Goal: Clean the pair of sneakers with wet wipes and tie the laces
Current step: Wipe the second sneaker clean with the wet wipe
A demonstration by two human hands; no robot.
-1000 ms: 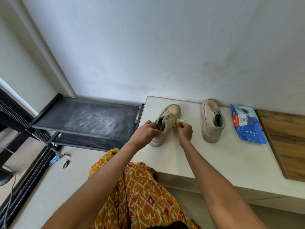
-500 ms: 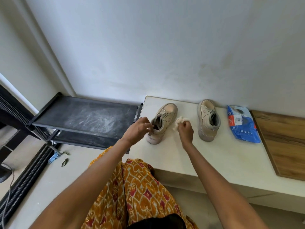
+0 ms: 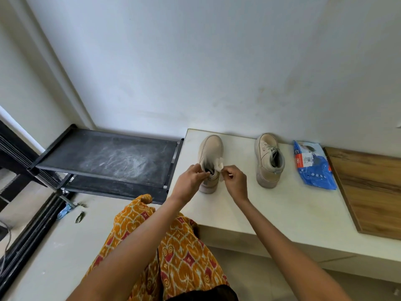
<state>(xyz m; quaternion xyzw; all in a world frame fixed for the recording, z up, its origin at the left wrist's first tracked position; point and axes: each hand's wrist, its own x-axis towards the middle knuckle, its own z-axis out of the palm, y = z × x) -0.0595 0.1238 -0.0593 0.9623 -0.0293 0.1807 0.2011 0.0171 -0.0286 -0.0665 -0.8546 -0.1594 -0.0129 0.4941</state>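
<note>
Two beige sneakers stand on a white counter (image 3: 288, 205). The left sneaker (image 3: 211, 149) points its toe at the wall. My left hand (image 3: 192, 180) grips its collar at the heel end. My right hand (image 3: 235, 179) pinches a crumpled white wet wipe (image 3: 219, 165) against the shoe's right side near the opening. The right sneaker (image 3: 268, 161) stands apart, its laces loose. A blue wet wipes pack (image 3: 312, 168) lies to the right of it.
A wooden board (image 3: 368, 187) covers the counter's right end. A dusty black rack (image 3: 108, 157) stands to the left of the counter against the wall. My patterned orange clothing (image 3: 169, 246) fills the foreground below the counter edge.
The left sneaker has turned from angled to toe pointing straight at the wall. My right hand with the wipe moved back against the shoe's side. My left hand stayed on the collar.
</note>
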